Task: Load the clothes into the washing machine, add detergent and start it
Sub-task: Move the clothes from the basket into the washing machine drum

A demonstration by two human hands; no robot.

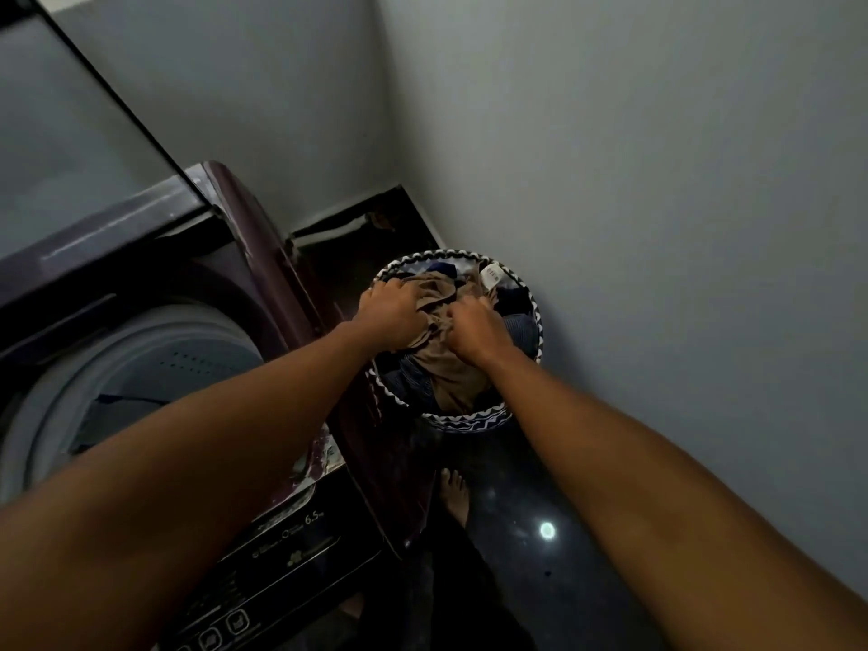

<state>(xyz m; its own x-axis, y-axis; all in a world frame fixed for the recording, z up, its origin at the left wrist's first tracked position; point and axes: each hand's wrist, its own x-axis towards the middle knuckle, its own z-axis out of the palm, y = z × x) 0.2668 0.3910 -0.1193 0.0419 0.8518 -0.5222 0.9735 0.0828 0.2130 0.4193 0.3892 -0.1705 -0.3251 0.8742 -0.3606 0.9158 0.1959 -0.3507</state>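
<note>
Gripping tan garment [439,364]: both hands; washing machine [300,547] panel reads "6.5".

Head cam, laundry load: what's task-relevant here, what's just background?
Job:
left hand and right hand, both gripping the tan crumpled garment
round zigzag-rimmed laundry basket
dark maroon top-loading washing machine, lid up

Background:
grey wall
glossy dark floor

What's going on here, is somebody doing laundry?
Yes. A person leans over a round laundry basket on the floor, both hands bunched into a tan garment on top of the pile: left hand, right hand. Beside it the top-loading washing machine stands with its lid raised, some dark fabric already in the drum.
</note>
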